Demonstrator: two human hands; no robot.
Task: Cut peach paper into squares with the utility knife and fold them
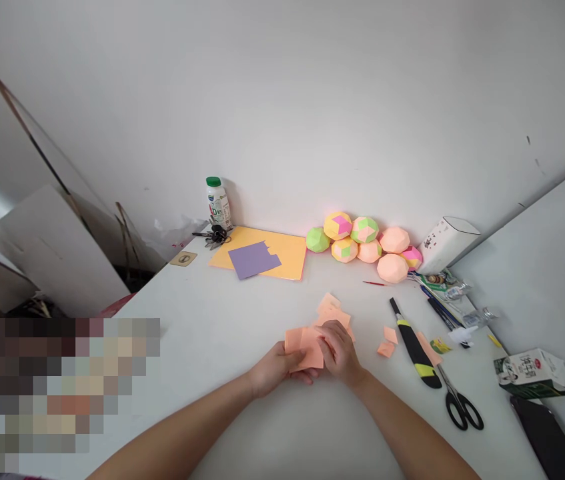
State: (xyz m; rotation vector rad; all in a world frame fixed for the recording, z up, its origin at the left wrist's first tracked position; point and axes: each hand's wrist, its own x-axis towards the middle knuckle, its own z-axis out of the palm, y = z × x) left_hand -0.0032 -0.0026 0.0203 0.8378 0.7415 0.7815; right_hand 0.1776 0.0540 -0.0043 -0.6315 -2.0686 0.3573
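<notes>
Between my two hands is a creased sheet of peach paper (307,353), held just above the white table. My left hand (275,367) grips its left and lower side, thumb on top and fingers beneath. At the right edge my right hand (339,350) pinches the paper with curled fingers; the fingertips partly hide that edge. Loose peach paper pieces (332,308) lie just beyond my hands. Two small peach scraps (386,349) rest to the right, beside a black and yellow utility knife (417,353) and black-handled scissors (462,407).
Several faceted paper balls (393,269) sit by the wall. Orange sheets (292,257) with a purple paper (252,261) lie at back left, near a bottle (218,203) and keys (218,235). Pens (445,313), a milk carton (535,375) and a black phone-like slab (549,437) line the right side.
</notes>
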